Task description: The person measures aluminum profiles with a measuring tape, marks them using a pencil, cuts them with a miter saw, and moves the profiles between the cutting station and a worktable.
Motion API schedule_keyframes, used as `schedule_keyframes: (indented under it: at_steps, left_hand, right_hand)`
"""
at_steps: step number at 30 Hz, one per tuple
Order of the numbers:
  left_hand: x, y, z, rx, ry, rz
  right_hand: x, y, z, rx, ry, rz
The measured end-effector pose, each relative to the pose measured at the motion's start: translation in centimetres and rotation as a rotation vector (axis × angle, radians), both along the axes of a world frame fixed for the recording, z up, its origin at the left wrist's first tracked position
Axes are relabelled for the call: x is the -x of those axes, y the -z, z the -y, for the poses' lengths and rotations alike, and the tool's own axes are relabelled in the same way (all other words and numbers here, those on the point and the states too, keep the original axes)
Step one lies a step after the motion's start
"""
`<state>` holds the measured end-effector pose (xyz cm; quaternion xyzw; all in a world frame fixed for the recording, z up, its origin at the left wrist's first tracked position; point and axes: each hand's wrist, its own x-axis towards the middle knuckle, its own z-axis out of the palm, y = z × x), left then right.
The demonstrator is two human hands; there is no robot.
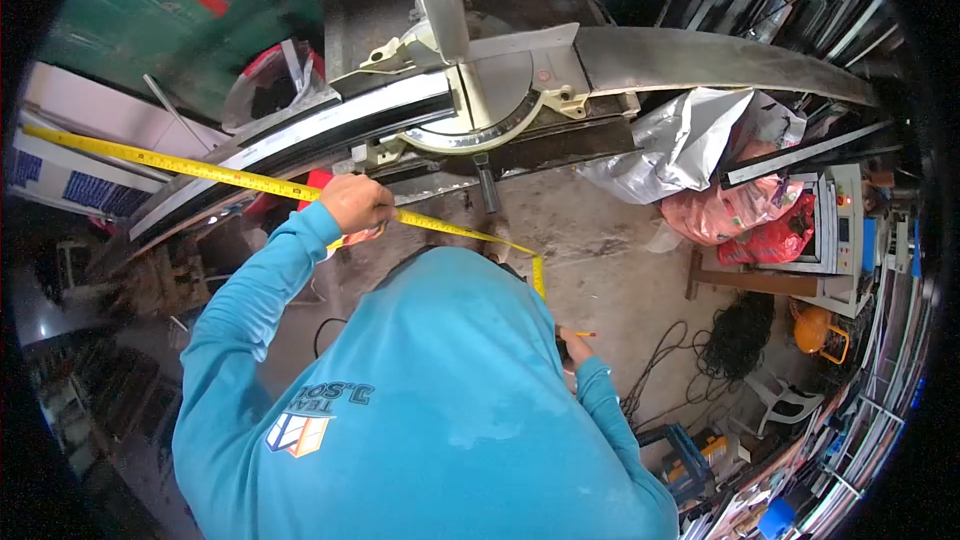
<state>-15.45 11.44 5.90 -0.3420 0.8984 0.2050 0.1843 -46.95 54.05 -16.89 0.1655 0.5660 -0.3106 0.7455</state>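
Note:
A yellow tape measure blade (200,169) stretches from the far left, past the saw's front, to a bend in front of my chest. My left hand (355,206) is closed around the blade in its middle stretch. Beside my body, partly hidden by my blue shirt, my right hand (574,346) has its fingers curled, with a pencil (586,334) poking out. Something dark sits by that hand; I cannot make it out. The blade's bent end drops towards it behind the shirt. A long white and black profile (330,125) lies on the miter saw (490,100), left of its turntable.
A grey support (720,60) runs right from the saw. Silver and red plastic bags (690,145) are piled at the right, near a boxy machine (848,230). A coil of black cable (735,335), a white plastic chair (785,402) and racks of profiles (870,400) stand lower right.

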Motion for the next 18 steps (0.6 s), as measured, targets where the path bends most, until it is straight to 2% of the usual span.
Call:
schedule_keyframes:
  at_steps: [2, 4, 5, 7, 11, 13, 15, 17, 18]
  left_hand:
    - [-0.2, 0.0, -0.1, -0.009, -0.001, 0.008]
    - [-0.3, -0.2, -0.5, 0.017, 0.014, 0.027]
    - [-0.2, -0.2, -0.8, 0.015, 0.012, 0.027]
    - [0.6, -0.3, -1.3, -0.012, 0.059, 0.036]
    - [2.3, 0.6, -2.4, 0.039, 0.151, 0.063]
    - [3.1, 0.9, -2.8, 0.026, 0.157, 0.106]
    - [3.3, 1.2, -2.7, 0.024, 0.15, 0.064]
    - [3.3, 0.7, -2.2, 0.031, 0.141, 0.027]
    - [3.5, 0.0, -1.8, -0.019, 0.114, 0.072]
  right_hand:
    - [0.0, -0.6, 0.7, 0.022, 0.052, 0.021]
    - [0.1, -1.2, 1.8, 0.033, -0.13, -0.291]
    - [0.3, -1.0, 2.2, 0.032, -0.131, -0.292]
    - [1.0, -0.6, 3.6, 0.226, -0.527, -0.705]
    - [2.8, -1.3, 7.2, 0.398, -0.393, -0.647]
    - [3.9, -6.7, 11.3, 0.65, -0.921, -1.135]
    - [4.9, -9.1, 13.4, 0.621, -0.901, -1.144]
    - [6.0, -9.1, 14.7, 0.601, -0.877, -1.154]
    - [7.3, -8.8, 14.8, 0.638, -0.943, -1.257]
